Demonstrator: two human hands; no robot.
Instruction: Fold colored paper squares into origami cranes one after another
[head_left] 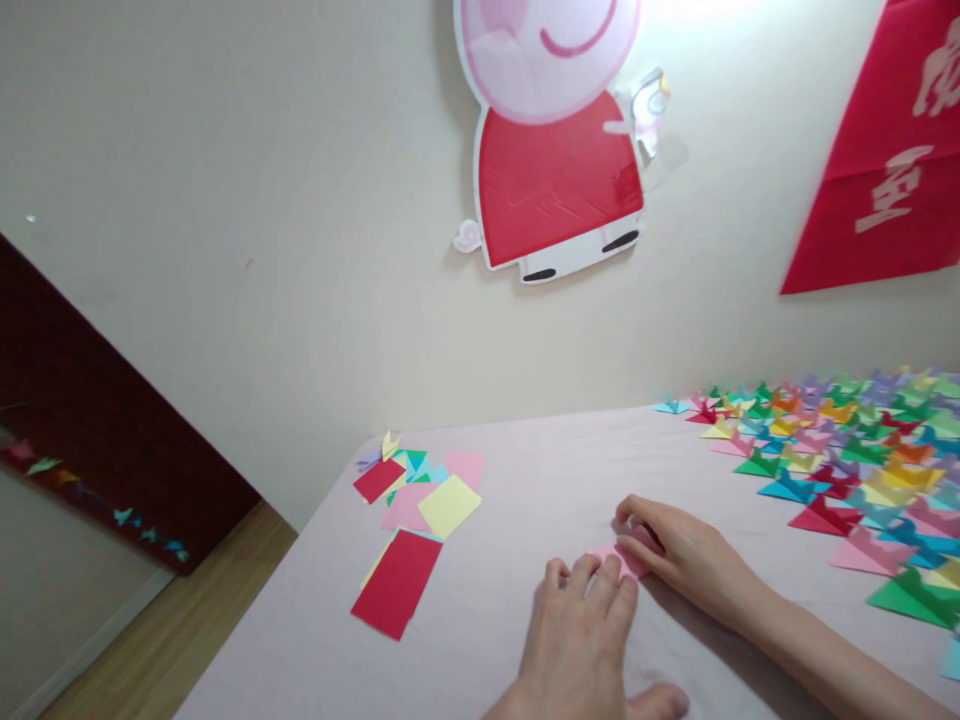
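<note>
A small piece of pink paper point(631, 562) lies on the cloth-covered table, partly hidden under my fingers. My left hand point(581, 635) rests on its near left side, fingertips pressed down and thumb stretched out to the right. From the right, my right hand point(679, 550) meets the paper's right edge with the thumb on it and the fingers curled over. How the paper is folded cannot be made out beneath the hands.
To the left lie red paper sheets point(397, 585), a yellow square point(450, 506) and other coloured pieces. Many folded paper cranes point(825, 516) stand in rows at right. The pale table point(300, 610) ends at the left; a wall with a cartoon pig cutout point(562, 180) rises behind.
</note>
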